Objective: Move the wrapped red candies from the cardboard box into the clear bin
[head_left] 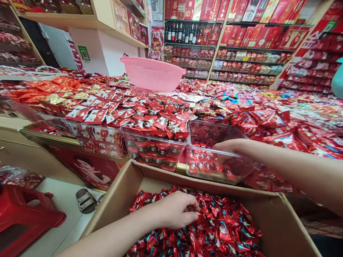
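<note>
My left hand reaches into an open cardboard box, its fingers curled and thumb drawn in at a red wrapped candy on the heap. Many candies in red foil with blue patches fill the box. Beyond the box's far edge, my right hand dips into a clear plastic bin. Small red wrapped candies lie in rows at that bin's left side. The right fingertips point down behind the plastic wall, and their grip is unclear.
A neighbouring clear bin is heaped with red-and-black packets. A pink plastic basket rests on the candy display. On the floor at left are a red stool and a sandal. Stocked shelves line the back.
</note>
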`<state>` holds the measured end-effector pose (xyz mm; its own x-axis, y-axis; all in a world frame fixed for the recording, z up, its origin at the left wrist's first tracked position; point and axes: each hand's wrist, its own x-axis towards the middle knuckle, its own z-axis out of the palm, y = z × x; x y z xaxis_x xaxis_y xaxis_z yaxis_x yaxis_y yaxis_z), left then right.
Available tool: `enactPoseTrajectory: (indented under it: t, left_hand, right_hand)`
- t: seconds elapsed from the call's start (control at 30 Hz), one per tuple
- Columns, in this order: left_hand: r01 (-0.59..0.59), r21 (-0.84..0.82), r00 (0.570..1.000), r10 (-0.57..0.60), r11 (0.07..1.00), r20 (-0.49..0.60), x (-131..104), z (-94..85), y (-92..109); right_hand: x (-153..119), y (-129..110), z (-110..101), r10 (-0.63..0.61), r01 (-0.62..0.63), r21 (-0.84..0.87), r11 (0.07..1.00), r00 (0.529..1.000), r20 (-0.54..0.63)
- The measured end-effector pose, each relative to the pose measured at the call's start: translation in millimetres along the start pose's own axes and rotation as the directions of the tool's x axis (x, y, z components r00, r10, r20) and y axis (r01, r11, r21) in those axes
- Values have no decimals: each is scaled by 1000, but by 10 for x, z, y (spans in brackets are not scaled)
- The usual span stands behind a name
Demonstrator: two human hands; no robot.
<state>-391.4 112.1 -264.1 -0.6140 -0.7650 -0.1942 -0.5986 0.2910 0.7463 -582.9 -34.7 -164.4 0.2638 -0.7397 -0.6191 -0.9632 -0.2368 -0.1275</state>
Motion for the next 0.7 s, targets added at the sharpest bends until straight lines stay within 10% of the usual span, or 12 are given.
enactPoseTrajectory:
  t: [0.47, 0.7]
  left_hand:
    - [-99, 246, 993, 80, 964, 84, -13, -32, -36]
    - [-54, 241, 995, 33, 969, 91, -11, -32, -25]
  right_hand:
    - [59, 48, 82, 9, -48, 142, 989, 966, 259]
    - [-15, -30, -15, -305, 291, 153, 944, 949, 79]
